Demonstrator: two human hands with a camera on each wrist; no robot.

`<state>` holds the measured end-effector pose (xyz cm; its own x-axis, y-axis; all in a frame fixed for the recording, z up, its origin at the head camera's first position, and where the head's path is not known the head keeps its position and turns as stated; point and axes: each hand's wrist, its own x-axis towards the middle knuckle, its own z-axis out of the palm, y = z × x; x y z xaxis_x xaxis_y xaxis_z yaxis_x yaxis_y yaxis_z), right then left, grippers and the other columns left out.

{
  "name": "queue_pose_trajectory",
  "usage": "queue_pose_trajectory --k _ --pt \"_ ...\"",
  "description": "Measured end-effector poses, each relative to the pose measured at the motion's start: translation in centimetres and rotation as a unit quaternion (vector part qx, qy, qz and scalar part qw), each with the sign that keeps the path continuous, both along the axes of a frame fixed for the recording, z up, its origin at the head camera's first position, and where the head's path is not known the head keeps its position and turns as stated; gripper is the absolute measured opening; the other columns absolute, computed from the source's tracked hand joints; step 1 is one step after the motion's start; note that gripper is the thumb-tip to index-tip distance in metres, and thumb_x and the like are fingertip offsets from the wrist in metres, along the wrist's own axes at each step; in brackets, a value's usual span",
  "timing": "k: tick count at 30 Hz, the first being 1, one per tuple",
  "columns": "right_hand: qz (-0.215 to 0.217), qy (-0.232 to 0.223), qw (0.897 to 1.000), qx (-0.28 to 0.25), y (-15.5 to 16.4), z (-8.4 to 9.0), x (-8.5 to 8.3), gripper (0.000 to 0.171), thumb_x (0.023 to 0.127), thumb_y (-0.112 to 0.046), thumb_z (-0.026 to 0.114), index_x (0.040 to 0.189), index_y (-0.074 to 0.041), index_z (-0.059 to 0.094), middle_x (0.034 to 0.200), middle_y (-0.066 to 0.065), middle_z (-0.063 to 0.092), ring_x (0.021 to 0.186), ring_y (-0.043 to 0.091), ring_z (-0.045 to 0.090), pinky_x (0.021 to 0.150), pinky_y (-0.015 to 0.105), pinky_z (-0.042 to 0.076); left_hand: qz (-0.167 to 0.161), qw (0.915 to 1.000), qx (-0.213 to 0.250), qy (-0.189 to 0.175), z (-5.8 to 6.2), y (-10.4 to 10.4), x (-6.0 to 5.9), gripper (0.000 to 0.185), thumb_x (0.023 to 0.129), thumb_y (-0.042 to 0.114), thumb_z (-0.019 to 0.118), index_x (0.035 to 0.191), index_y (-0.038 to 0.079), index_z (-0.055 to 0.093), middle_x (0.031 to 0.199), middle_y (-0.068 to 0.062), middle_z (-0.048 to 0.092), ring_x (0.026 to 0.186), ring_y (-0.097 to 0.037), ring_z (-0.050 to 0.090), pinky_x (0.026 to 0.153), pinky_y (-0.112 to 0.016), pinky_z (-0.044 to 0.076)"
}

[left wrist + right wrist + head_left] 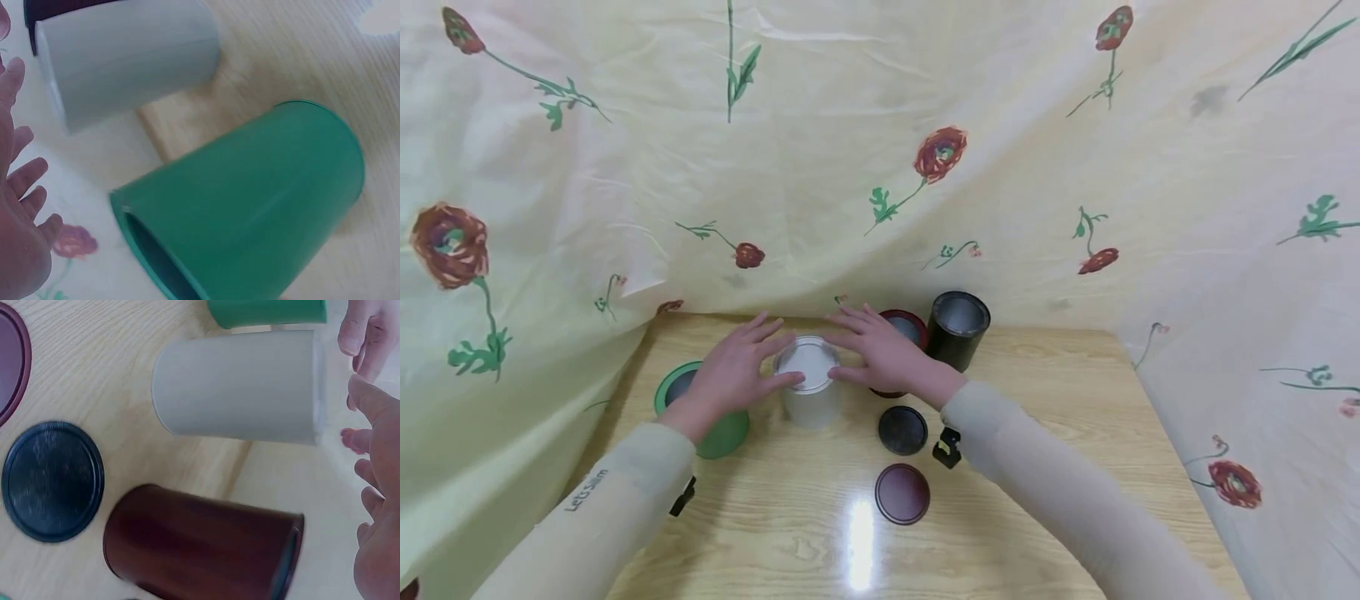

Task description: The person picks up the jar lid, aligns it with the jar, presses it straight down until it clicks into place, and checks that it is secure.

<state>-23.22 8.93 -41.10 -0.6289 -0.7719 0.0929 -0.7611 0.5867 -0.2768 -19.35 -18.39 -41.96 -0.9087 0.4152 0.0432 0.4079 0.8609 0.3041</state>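
A white canister [813,410] with a white lid [807,363] on its top stands upright between both hands. My left hand [730,367] hovers at the left of the lid, fingers spread and fairly straight. On the other side my right hand [883,350] mirrors it, thumb and fingertips close over the lid's rim. In the right wrist view the canister's side [237,387] shows whole, and the fingers lie beyond its top end. Beside my left wrist is an open green canister [722,435], partly covered by that hand. My right hand partly hides an open dark red canister [904,323].
An open black canister [957,329] stands at the back, right of the dark red one. A black lid [903,430] and a dark red lid [902,494] lie flat on the wooden table [775,533]. A flowered cloth [820,167] hangs behind and along the sides.
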Motion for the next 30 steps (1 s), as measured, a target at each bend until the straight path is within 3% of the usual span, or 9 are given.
queue_pose_trajectory --k 9,16,22,30 --pt "-0.004 0.015 1.0 -0.023 4.3 2.1 1.9 0.062 0.1 -0.043 0.076 0.151 -0.011 0.062 0.167 0.013 0.045 0.162 0.035 0.025 0.133 0.056 0.014 -0.032 0.9987 -0.004 0.04 2.0 2.2 1.5 0.078 0.095 0.06 0.074 0.156 0.013 0.058 0.167 -0.017 0.044 0.161 -0.041 0.027 0.129 -0.061 0.025" --pt "-0.008 0.017 0.999 -0.041 7.8 2.5 3.9 0.066 0.095 -0.038 0.082 0.15 -0.007 0.063 0.163 0.019 0.049 0.159 0.041 0.031 0.13 0.066 0.018 -0.038 0.9967 -0.005 0.071 2.6 4.3 3.2 0.078 0.093 0.06 0.075 0.154 0.014 0.06 0.165 -0.017 0.047 0.159 -0.039 0.031 0.129 -0.059 0.028" --pt "-0.024 0.028 0.998 -0.051 10.4 1.8 5.2 0.069 0.093 -0.036 0.085 0.15 -0.005 0.063 0.162 0.019 0.051 0.157 0.043 0.034 0.129 0.066 0.018 -0.045 0.9949 -0.013 0.089 2.1 6.4 4.7 0.079 0.092 0.062 0.075 0.153 0.014 0.061 0.163 -0.018 0.049 0.158 -0.037 0.035 0.127 -0.059 0.031" --pt "-0.045 0.025 0.997 -0.06 12.9 1.1 6.3 0.07 0.09 -0.03 0.088 0.149 -0.003 0.062 0.157 0.023 0.054 0.154 0.047 0.037 0.127 0.069 0.021 -0.033 0.9962 -0.027 0.076 0.4 9.4 6.6 0.084 0.094 0.065 0.072 0.159 0.015 0.054 0.166 -0.015 0.046 0.159 -0.035 0.034 0.129 -0.056 0.028"
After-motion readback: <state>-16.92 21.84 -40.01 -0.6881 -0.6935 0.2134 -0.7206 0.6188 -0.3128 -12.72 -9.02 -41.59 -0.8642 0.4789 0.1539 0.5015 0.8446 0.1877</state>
